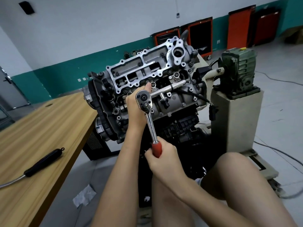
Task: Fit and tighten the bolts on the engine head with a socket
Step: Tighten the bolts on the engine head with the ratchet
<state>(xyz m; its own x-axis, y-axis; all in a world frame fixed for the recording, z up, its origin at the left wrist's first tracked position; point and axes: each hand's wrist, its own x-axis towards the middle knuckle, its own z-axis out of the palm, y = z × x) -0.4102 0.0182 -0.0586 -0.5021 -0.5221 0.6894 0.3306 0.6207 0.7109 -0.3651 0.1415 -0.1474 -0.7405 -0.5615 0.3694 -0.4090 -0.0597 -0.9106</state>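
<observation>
**A:** Right grip (164, 159)?
**B:** Clenched round the red handle (156, 149) of the ratchet (150, 122), low in front of the engine.
**A:** Left grip (135, 106)?
**B:** Sat right against the ratchet's head, thumb up. Fingers were hidden, so I couldn't tell if it held anything.
**A:** Socket?
**B:** Too small to tell. The extension bar (170, 87) ran from the ratchet up-right, tip on the engine head (147, 68).
**A:** Rest?
**B:** A black-handled tool (44, 161) lay on the wooden worktop (41, 125), left. A green gearbox (237, 68) stood right.
</observation>
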